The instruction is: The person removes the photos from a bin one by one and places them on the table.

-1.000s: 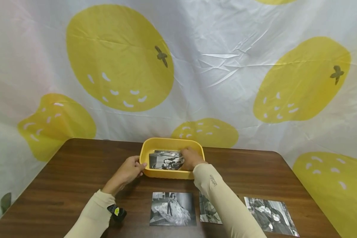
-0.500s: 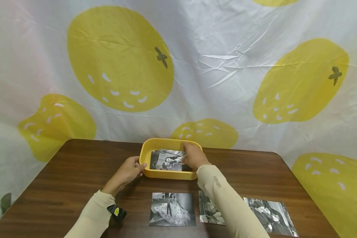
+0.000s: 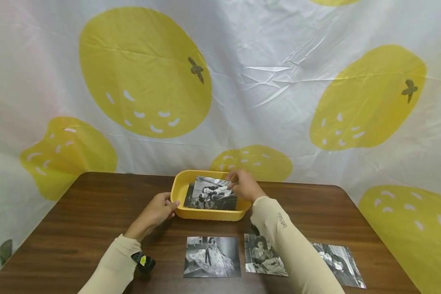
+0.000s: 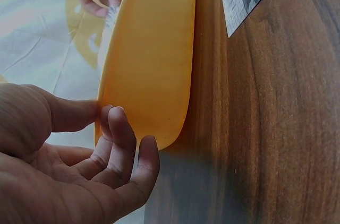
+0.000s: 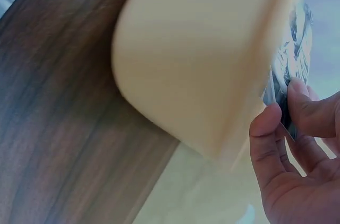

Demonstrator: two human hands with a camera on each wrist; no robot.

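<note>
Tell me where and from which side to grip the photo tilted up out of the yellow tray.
Take the photo at its raised far right corner, coming from the right, where the right hand already pinches it. That edge stands clear above the rim of the yellow tray, while the near edge sits down inside the tray, so it is probably harder to reach. The left hand steadies the tray's left side.

The right forearm is covering part of the middle photo and the near corner of the rightmost photo on the table. The lifted photo is hiding whatever lies in the yellow tray. In the right wrist view the tray is blurring badly.
</note>
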